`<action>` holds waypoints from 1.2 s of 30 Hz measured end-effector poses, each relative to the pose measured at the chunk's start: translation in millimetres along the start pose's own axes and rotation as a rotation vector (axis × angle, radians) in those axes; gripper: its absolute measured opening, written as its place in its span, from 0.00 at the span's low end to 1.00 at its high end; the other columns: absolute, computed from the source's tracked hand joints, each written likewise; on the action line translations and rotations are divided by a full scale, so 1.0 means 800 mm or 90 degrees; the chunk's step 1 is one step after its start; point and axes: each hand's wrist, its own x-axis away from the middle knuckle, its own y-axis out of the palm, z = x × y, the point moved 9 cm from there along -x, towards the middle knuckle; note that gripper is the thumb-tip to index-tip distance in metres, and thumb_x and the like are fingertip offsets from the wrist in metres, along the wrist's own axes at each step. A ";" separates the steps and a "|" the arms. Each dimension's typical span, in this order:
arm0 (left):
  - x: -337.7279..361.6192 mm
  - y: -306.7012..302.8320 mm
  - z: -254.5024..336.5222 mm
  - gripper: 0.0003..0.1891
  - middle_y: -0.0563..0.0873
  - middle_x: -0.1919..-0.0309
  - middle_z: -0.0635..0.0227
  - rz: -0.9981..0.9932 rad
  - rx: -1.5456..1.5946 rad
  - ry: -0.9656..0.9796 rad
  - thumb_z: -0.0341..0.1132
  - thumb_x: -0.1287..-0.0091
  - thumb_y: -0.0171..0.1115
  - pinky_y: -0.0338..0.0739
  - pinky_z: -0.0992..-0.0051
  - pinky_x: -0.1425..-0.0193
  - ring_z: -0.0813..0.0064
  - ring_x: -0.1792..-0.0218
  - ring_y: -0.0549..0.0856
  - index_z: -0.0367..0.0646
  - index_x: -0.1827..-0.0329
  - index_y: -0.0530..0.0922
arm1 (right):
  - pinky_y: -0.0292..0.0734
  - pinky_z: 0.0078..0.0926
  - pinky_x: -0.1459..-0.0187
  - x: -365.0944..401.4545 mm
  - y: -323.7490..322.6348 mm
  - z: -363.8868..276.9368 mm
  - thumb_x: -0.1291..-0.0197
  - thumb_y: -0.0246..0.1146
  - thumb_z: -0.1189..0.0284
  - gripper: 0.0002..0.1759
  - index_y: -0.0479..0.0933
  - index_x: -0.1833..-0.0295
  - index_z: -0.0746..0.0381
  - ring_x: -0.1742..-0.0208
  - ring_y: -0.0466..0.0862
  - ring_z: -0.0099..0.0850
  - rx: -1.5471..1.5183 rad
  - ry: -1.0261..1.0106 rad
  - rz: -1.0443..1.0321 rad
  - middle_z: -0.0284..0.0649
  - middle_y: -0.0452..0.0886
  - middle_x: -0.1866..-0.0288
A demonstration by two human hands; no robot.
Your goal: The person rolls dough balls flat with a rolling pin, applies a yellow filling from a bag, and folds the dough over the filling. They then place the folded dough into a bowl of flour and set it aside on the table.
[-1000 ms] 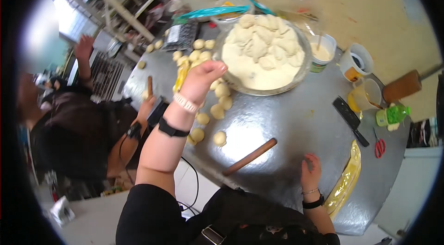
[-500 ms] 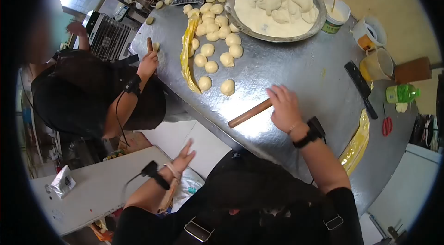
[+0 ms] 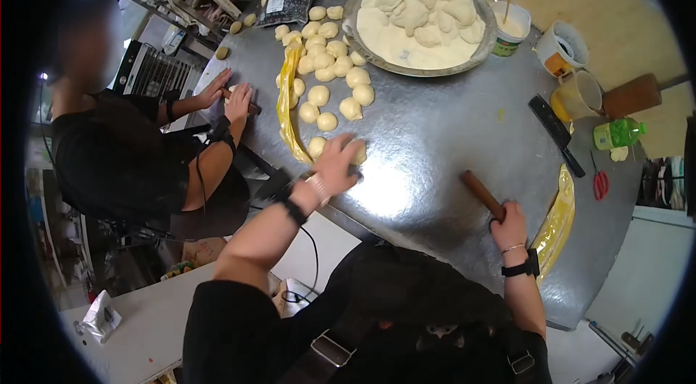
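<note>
My left hand [image 3: 337,168] reaches over the metal table and touches a dough ball [image 3: 356,151] near the table's front edge; its fingers are curved around the ball. Just left of that hand lies another dough ball [image 3: 317,146]. At the right, my right hand [image 3: 510,224] is closed on one end of a wooden rolling pin [image 3: 482,194], which points away to the upper left over the table. Several more dough balls [image 3: 324,58] lie in a cluster beyond my left hand, beside a yellow plastic strip [image 3: 288,101].
A large metal bowl [image 3: 487,58] holds flour and dough pieces at the back. A cleaver [image 3: 549,120], red scissors [image 3: 600,185], a green bottle [image 3: 620,133] and a yellow wrapper [image 3: 556,221] lie right. At left, a co-worker [image 3: 138,159] has both hands on another rolling pin.
My left hand has come from below the table edge up to the dough ball. My right hand has moved right with the rolling pin. The co-worker's other hand has joined the first on their pin.
</note>
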 end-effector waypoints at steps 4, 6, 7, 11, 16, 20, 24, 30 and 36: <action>-0.041 0.116 -0.030 0.19 0.77 0.53 0.55 -0.339 0.061 -0.165 0.26 0.54 0.68 0.73 0.60 0.45 0.52 0.51 0.76 0.45 0.58 0.75 | 0.73 0.45 0.50 0.043 -0.020 0.064 0.56 0.63 0.78 0.16 0.74 0.57 0.65 0.54 0.77 0.54 0.022 0.089 0.049 0.51 0.76 0.57; -0.058 0.118 0.043 0.18 0.77 0.54 0.55 -0.294 0.259 -0.077 0.25 0.55 0.67 0.73 0.61 0.45 0.53 0.51 0.76 0.46 0.59 0.75 | 0.73 0.45 0.50 0.059 -0.025 0.079 0.56 0.64 0.78 0.16 0.74 0.58 0.65 0.54 0.77 0.53 0.008 0.142 0.068 0.52 0.76 0.58; -0.056 0.098 0.093 0.19 0.77 0.53 0.54 -0.138 0.369 -0.005 0.25 0.55 0.67 0.73 0.61 0.45 0.54 0.50 0.76 0.46 0.59 0.75 | 0.73 0.45 0.49 0.067 -0.023 0.085 0.55 0.64 0.77 0.16 0.74 0.58 0.65 0.54 0.77 0.53 -0.001 0.168 0.072 0.52 0.76 0.58; -0.038 0.112 0.194 0.25 0.77 0.47 0.53 -0.035 0.147 0.195 0.29 0.53 0.69 0.72 0.59 0.42 0.51 0.44 0.75 0.47 0.48 0.78 | 0.73 0.45 0.47 0.073 -0.004 0.093 0.55 0.65 0.77 0.17 0.74 0.56 0.65 0.51 0.77 0.54 0.017 0.197 0.061 0.52 0.77 0.56; -0.055 0.049 0.066 0.22 0.81 0.55 0.47 -0.112 -0.004 -0.158 0.34 0.54 0.69 0.71 0.52 0.39 0.44 0.46 0.77 0.37 0.54 0.80 | 0.70 0.46 0.38 0.056 -0.064 -0.030 0.56 0.70 0.74 0.34 0.71 0.39 0.66 0.40 0.74 0.53 0.004 -0.001 0.122 0.53 0.74 0.42; 0.015 0.018 -0.114 0.29 0.74 0.47 0.41 -0.067 -0.264 -0.323 0.36 0.50 0.68 0.73 0.55 0.39 0.42 0.50 0.78 0.39 0.43 0.70 | 0.68 0.43 0.34 0.002 -0.009 -0.134 0.57 0.73 0.70 0.38 0.71 0.36 0.64 0.36 0.71 0.51 -0.201 -0.175 0.028 0.51 0.74 0.40; 0.013 0.067 -0.179 0.23 0.76 0.52 0.43 -0.174 -0.146 -0.356 0.31 0.50 0.67 0.75 0.57 0.43 0.44 0.51 0.78 0.39 0.49 0.73 | 0.69 0.39 0.35 -0.042 0.083 -0.190 0.51 0.65 0.76 0.29 0.73 0.39 0.64 0.39 0.74 0.49 -0.112 -0.288 0.019 0.49 0.76 0.41; -0.027 0.002 0.111 0.22 0.79 0.55 0.47 -0.022 0.197 -0.067 0.27 0.49 0.65 0.75 0.60 0.45 0.47 0.53 0.78 0.39 0.48 0.74 | 0.70 0.39 0.36 0.019 -0.052 -0.148 0.50 0.60 0.80 0.27 0.75 0.41 0.58 0.43 0.76 0.51 -0.308 -0.170 0.199 0.51 0.78 0.45; -0.019 0.142 0.219 0.35 0.69 0.35 0.48 -0.164 0.049 0.135 0.29 0.48 0.69 0.69 0.59 0.31 0.46 0.37 0.71 0.53 0.33 0.72 | 0.69 0.40 0.34 0.081 -0.026 -0.073 0.51 0.64 0.77 0.27 0.75 0.42 0.56 0.37 0.73 0.50 -0.022 -0.194 0.156 0.51 0.74 0.38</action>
